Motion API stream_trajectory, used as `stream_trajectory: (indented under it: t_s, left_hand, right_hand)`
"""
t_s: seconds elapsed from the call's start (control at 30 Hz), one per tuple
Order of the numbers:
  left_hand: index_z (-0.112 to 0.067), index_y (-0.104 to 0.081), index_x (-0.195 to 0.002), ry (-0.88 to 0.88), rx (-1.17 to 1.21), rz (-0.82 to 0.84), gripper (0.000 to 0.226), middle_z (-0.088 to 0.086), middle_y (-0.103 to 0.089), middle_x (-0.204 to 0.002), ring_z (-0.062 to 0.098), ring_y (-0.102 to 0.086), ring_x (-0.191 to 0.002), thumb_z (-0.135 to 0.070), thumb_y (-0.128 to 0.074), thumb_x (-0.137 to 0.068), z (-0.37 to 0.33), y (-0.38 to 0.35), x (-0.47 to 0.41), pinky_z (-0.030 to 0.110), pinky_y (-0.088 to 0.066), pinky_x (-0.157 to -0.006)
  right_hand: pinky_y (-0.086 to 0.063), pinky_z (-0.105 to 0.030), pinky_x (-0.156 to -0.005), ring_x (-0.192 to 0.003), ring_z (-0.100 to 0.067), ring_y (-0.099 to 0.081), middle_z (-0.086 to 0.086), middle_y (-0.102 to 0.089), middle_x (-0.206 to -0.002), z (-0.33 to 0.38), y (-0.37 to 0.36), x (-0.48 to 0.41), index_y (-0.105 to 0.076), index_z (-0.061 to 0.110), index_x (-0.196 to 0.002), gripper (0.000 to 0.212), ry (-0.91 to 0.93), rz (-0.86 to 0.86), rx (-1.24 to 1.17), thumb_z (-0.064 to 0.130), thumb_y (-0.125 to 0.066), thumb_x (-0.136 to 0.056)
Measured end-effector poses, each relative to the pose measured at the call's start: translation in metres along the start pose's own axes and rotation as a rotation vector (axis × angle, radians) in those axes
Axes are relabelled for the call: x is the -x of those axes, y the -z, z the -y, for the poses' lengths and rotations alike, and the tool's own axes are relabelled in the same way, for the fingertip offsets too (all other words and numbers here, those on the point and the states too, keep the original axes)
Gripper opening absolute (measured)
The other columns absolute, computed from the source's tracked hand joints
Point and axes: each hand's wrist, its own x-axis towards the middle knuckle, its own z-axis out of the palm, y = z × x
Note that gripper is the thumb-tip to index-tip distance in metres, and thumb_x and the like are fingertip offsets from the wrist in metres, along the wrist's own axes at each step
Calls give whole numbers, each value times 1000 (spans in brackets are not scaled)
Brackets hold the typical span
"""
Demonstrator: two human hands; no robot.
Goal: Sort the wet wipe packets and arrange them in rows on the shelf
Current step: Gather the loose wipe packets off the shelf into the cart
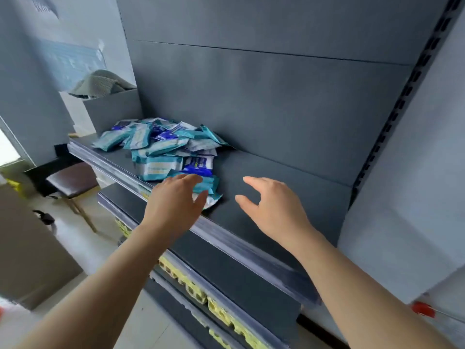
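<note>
A loose heap of wet wipe packets (161, 144), teal-and-white and blue-and-white, lies on the left half of a dark grey shelf (289, 187). My left hand (176, 202) reaches over the shelf's front edge, its straight fingers touching the nearest teal packet (208, 185) at the heap's front. My right hand (274, 207) hovers over the bare shelf to the right of the heap, fingers spread and holding nothing.
The shelf's grey back panel (276, 102) rises behind the heap. Lower shelves (226, 273) with yellow price strips step out below. A stool (73, 182) stands on the floor at left. A grey box with cloth (105, 89) sits at the shelf's far left end.
</note>
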Motion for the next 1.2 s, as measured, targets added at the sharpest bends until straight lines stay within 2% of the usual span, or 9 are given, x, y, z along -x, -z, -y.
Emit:
stream_trajectory:
  t_s: [0.1, 0.2, 0.33, 0.43, 0.63, 0.73, 0.83, 1.03, 1.2]
  left_hand:
    - [-22, -58, -126, 28, 14, 57, 40, 5, -62, -123, 28, -58, -108, -42, -54, -92, 43, -13, -35, 38, -49, -87]
    - [-27, -49, -136, 44, -19, 148, 55, 2, -48, -140, 29, -44, -127, -53, -55, -88, 81, -32, -66, 44, -40, -102]
    - [-41, -26, -146, 149, -42, 356, 91, -2, -21, -157, 29, -18, -143, -84, -44, -68, 111, -48, -101, 51, -24, -112]
    - [-41, -28, -146, 147, 59, 420, 105, 1, -23, -156, 30, -23, -141, -90, -40, -54, 121, -56, -120, 47, -28, -113]
    - [-31, -49, -136, -107, 213, 280, 77, -9, -50, -140, 16, -54, -119, -68, -64, -71, 119, -71, -145, 28, -43, -95]
    - [-24, -58, -129, -187, 313, 337, 66, -4, -59, -130, 17, -59, -111, -67, -54, -80, 121, -70, -159, 28, -46, -90]
    - [-22, -64, -121, -254, 451, 381, 52, -3, -66, -112, 15, -63, -96, -48, -72, -77, 135, -65, -171, 24, -46, -81]
    - [-27, -44, -139, -486, 114, 203, 70, -2, -45, -138, 24, -39, -125, -56, -65, -80, 160, -73, -196, 36, -34, -103]
    - [-21, -63, -121, -612, 96, 174, 30, -2, -57, -128, 29, -49, -113, -25, -57, -92, 160, -95, -211, 39, -42, -94]
  right_hand:
    - [-42, -33, -99, -125, -18, -48, 1, -54, -137, 10, -24, -34, -50, 22, -137, 60, -14, 86, -35, 48, -64, -85]
    - [-44, -34, -99, -124, -18, -49, 2, -54, -136, 12, -55, -70, -51, 23, -135, 68, 1, 174, -68, 50, -72, -77]
    - [-25, -31, -115, -141, -15, -27, 2, -32, -154, 9, -94, -115, -34, 24, -148, 95, 49, 371, -41, 57, -75, -69]
    - [-16, -30, -119, -144, -14, -19, 1, -26, -157, 0, -108, -141, -32, 25, -149, 96, 18, 413, -60, 57, -75, -69]
    - [-24, -27, -115, -138, -9, -31, 9, -35, -151, -15, -107, -164, -43, 27, -143, 81, -93, 425, -109, 48, -77, -72]
    - [-42, -28, -100, -116, -8, -51, 10, -54, -133, -14, -102, -166, -57, 30, -132, 63, -165, 393, -115, 41, -78, -73]
    - [-47, -22, -79, -92, -9, -58, 10, -63, -108, -4, -99, -164, -65, 29, -120, 43, -226, 321, -121, 28, -76, -78]
    - [-43, -20, -69, -83, -8, -58, 10, -67, -101, 5, -88, -158, -72, 23, -106, 22, -388, 90, -71, 14, -68, -86]
    - [-37, -22, -56, -61, -8, -49, 9, -68, -77, 27, -84, -138, -74, 25, -88, 18, -465, -121, -7, 13, -61, -87]
